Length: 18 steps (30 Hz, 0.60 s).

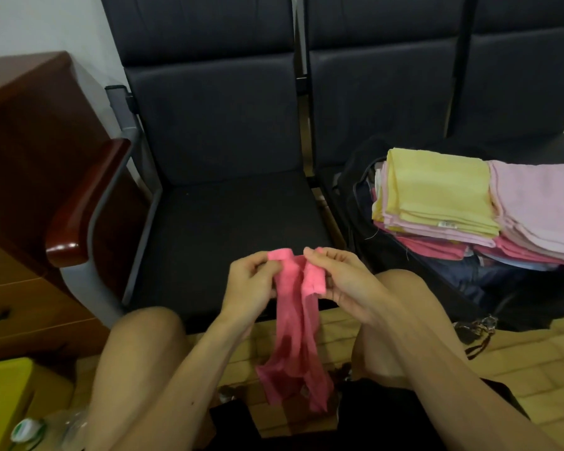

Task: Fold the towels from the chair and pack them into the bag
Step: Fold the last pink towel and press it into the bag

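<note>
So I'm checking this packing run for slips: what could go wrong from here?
1. The pink towel is pinched only at its top corners by the left grip and right grip. Its bunched tail hangs low toward the floor and could drag.
2. The folded stack already heaps above the bag, so another towel might tip it.

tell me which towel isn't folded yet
The bright pink towel, pinched by the left hand and right hand, hangs loose and crumpled. The yellow towel, pale pink towel and the rest lie folded flat in stacks on the bag.
</note>
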Each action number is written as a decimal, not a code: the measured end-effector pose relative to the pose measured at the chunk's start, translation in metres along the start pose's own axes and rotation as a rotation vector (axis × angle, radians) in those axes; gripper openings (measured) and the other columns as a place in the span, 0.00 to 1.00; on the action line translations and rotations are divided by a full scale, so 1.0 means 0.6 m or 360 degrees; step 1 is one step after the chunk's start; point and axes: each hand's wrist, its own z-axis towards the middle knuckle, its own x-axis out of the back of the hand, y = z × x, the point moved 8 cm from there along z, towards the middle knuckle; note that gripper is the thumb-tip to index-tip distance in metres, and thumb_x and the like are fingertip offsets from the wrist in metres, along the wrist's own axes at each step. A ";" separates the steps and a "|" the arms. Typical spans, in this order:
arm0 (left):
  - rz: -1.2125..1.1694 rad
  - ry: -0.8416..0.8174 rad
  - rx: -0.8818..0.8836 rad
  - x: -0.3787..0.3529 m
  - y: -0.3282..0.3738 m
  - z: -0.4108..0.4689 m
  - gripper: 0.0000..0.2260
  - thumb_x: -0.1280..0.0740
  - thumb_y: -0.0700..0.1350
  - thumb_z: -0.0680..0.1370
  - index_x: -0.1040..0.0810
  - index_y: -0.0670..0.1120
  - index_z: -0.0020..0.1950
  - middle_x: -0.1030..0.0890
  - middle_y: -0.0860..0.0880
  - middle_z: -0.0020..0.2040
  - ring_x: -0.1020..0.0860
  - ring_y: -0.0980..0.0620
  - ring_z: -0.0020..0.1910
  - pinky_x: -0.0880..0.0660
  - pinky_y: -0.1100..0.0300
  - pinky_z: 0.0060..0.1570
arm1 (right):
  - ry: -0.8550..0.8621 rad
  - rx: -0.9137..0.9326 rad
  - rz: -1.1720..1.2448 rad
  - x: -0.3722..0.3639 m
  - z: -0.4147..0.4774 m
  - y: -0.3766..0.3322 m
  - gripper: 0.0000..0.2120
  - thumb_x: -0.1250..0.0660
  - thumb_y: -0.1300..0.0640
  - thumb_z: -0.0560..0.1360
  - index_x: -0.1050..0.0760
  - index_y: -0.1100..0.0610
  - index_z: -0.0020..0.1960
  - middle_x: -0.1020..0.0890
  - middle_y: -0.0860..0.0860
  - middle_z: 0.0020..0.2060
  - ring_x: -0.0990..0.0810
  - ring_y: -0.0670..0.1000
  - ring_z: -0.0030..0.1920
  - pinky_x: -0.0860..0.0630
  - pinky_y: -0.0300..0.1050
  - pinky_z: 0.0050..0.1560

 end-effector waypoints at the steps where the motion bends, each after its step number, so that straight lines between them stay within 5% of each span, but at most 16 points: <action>1: 0.0045 -0.0054 -0.0028 -0.011 0.002 -0.001 0.11 0.35 0.39 0.80 0.14 0.49 0.48 0.14 0.43 0.45 0.16 0.42 0.48 0.17 0.50 0.46 | 0.0027 0.0020 0.0001 0.000 0.001 0.000 0.21 0.30 0.51 0.76 0.23 0.69 0.57 0.20 0.61 0.42 0.21 0.56 0.43 0.24 0.46 0.42; 5: 0.0197 -0.0183 -0.0121 -0.030 -0.001 -0.002 0.10 0.34 0.44 0.79 0.13 0.54 0.47 0.14 0.43 0.45 0.16 0.39 0.48 0.20 0.37 0.51 | 0.0075 0.0006 -0.0009 0.006 0.001 0.002 0.18 0.31 0.54 0.77 0.23 0.69 0.58 0.16 0.60 0.44 0.18 0.55 0.45 0.21 0.45 0.44; 10: 0.0195 -0.0258 -0.0181 -0.021 0.006 -0.008 0.11 0.32 0.41 0.78 0.13 0.56 0.50 0.13 0.47 0.45 0.15 0.44 0.48 0.21 0.38 0.54 | 0.0059 -0.0069 -0.0003 0.002 -0.001 0.006 0.14 0.32 0.59 0.78 0.22 0.66 0.60 0.15 0.60 0.45 0.15 0.52 0.40 0.19 0.41 0.38; 15: 0.0382 -0.0503 -0.0366 -0.026 0.019 -0.019 0.18 0.22 0.43 0.71 0.18 0.54 0.59 0.15 0.55 0.51 0.17 0.53 0.50 0.20 0.52 0.56 | 0.0039 -0.0088 0.0141 -0.004 0.004 0.005 0.10 0.35 0.62 0.79 0.21 0.65 0.58 0.15 0.60 0.44 0.16 0.52 0.40 0.19 0.41 0.41; 18: 0.0450 -0.0372 -0.0437 -0.019 0.015 -0.017 0.17 0.24 0.41 0.72 0.18 0.55 0.59 0.15 0.57 0.49 0.18 0.54 0.47 0.20 0.52 0.54 | -0.0022 -0.0180 0.0283 -0.013 0.004 0.008 0.08 0.36 0.62 0.80 0.21 0.62 0.55 0.16 0.59 0.42 0.17 0.50 0.37 0.19 0.39 0.37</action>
